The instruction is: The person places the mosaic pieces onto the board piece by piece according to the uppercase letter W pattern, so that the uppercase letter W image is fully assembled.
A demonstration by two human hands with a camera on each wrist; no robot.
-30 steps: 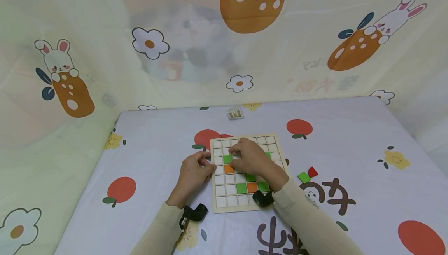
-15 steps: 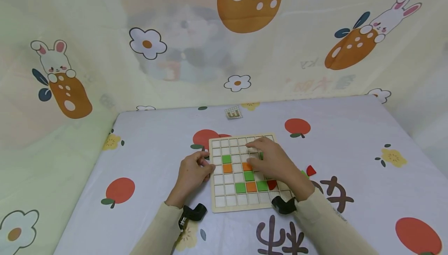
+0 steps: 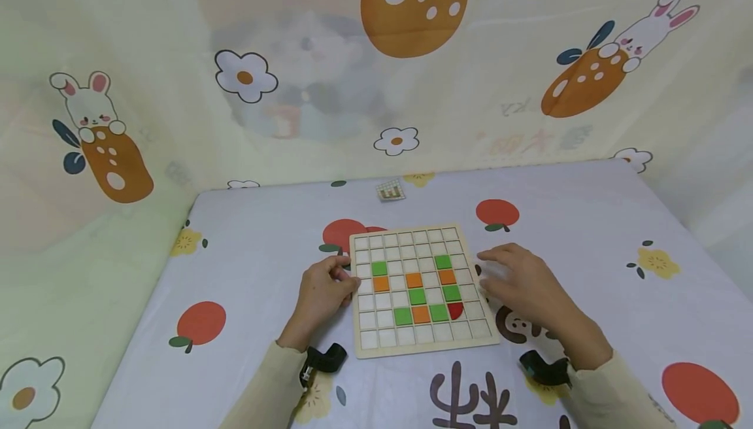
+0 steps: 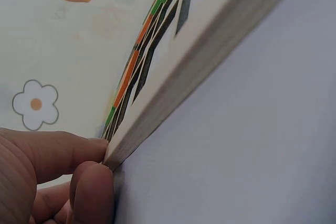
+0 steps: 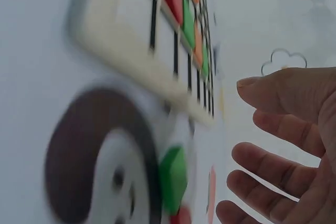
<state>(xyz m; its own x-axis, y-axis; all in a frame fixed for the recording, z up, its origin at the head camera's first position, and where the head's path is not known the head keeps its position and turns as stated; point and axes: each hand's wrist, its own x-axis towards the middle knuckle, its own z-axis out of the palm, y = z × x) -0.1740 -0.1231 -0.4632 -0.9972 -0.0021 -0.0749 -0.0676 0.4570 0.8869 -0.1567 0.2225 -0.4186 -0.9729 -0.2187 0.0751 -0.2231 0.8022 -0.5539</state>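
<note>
A wooden grid board lies on the table with white cells. Green squares, orange squares and one red rounded piece sit in some of its cells. My left hand pinches the board's left edge between thumb and finger, as the left wrist view shows close up. To the right of the board, my right hand hovers with parted, relaxed fingers and nothing in them. Beside the board in the right wrist view lie a loose green piece and a partly visible red piece; the head view hides both.
A small card with a printed grid pattern lies behind the board. The tablecloth is printed with fruit, flowers and dark lettering. A patterned cloth wall rises at the table's back edge.
My right hand has moved right, from over the board's middle to beyond its right edge, uncovering the coloured pieces there. The left hand stays at the left edge.
</note>
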